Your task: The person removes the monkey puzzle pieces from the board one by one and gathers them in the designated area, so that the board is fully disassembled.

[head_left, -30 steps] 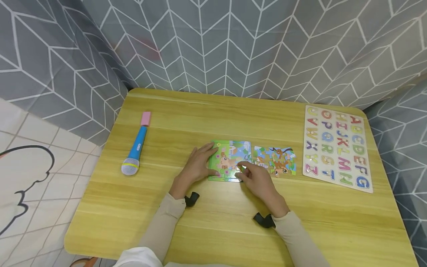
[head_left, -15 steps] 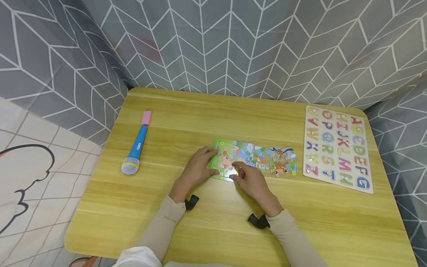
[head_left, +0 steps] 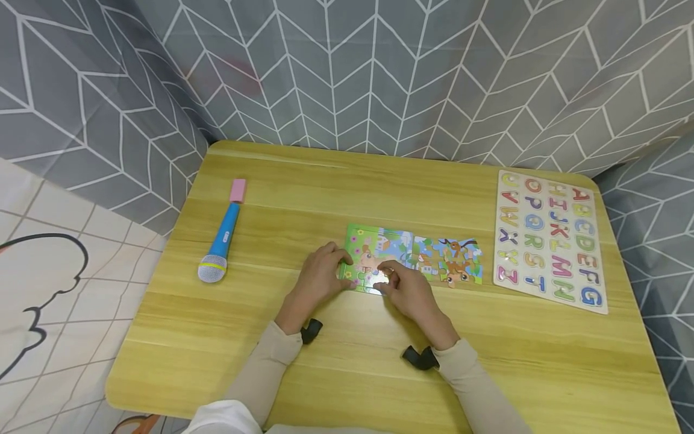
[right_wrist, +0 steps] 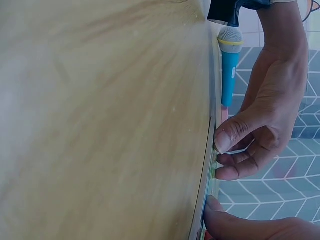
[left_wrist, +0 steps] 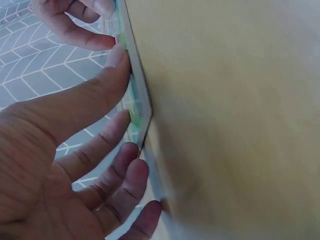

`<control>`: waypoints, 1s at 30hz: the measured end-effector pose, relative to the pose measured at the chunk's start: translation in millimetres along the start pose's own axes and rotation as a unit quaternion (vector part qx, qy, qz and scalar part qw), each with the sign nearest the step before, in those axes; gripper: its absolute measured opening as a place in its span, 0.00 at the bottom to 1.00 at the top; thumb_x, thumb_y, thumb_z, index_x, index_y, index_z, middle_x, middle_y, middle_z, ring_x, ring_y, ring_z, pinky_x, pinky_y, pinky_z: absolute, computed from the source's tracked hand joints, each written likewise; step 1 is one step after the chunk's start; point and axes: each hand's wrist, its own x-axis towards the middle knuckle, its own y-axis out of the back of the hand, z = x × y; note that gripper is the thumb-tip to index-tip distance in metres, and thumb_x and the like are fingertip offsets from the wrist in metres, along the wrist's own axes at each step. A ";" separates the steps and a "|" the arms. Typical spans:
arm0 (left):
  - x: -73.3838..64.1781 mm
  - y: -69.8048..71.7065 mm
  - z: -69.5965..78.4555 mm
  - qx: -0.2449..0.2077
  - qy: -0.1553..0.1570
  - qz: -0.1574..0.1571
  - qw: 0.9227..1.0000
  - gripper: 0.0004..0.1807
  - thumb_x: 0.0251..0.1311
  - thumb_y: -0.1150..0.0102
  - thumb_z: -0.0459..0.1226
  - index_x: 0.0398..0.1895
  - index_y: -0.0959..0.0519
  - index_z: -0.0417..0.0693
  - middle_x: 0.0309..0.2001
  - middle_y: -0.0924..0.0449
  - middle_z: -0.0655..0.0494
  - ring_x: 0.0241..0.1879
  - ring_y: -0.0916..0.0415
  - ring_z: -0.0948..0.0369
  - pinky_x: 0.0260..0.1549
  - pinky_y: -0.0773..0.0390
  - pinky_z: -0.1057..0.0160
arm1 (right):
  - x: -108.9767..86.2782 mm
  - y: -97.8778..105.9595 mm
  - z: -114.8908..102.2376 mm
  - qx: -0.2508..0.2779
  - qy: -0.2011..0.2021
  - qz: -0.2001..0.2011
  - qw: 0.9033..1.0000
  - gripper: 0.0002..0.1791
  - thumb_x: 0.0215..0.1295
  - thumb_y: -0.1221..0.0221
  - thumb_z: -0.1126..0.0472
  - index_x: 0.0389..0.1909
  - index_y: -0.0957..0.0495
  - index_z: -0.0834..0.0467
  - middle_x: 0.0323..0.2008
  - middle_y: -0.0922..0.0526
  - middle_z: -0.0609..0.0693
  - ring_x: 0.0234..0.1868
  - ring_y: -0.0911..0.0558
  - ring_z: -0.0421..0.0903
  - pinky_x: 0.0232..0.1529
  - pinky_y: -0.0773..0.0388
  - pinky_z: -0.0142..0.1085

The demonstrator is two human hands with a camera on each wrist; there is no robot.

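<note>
In the head view, you have a yellowish wood-grain table (head_left: 352, 193) across the middle and lower frame. On its left lie a blue microphone (head_left: 219, 238) and, just above its handle, a pink block (head_left: 238, 190). A picture puzzle (head_left: 374, 248) sits centrally, puzzle pieces (head_left: 451, 263) just right, a letter board (head_left: 546, 241) far right.

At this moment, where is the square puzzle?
In the head view, the square puzzle lies on the table between left hand and right hand, just left of the second puzzle.
</note>
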 end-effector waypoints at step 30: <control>9.3 3.9 8.2 -0.016 0.075 -0.066 0.995 0.26 0.45 0.19 0.43 0.46 0.17 0.43 0.42 0.20 0.52 0.41 0.25 0.56 0.51 0.25 0.52 | 1.7 3.3 -6.3 0.021 -0.037 -0.008 0.999 0.17 0.60 0.29 0.56 0.49 0.18 0.54 0.21 0.24 0.46 0.20 0.31 0.39 0.26 0.33 0.30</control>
